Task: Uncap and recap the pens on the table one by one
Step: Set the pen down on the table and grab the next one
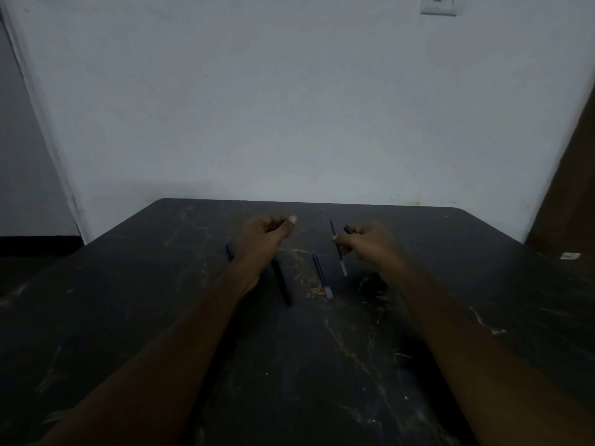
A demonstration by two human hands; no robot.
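My right hand [365, 241] is closed around a thin blue pen [340, 257] that slants above the dark table [322, 365]. A short black piece [348, 229], which looks like a cap, sticks out between that hand's fingers. My left hand [265, 235] hovers to the left with its fingers curled in and thumb raised; I see nothing in it. On the table between my arms lie a thick dark pen [282, 283] and a second thin blue pen [321, 276]. Another dark pen [229, 251] shows partly behind my left wrist.
The scratched table runs back to a pale wall [289, 107]. A small white object [570, 255] lies near the table's right edge. A brown door or panel [576, 175] stands at the far right. The lighting is dim.
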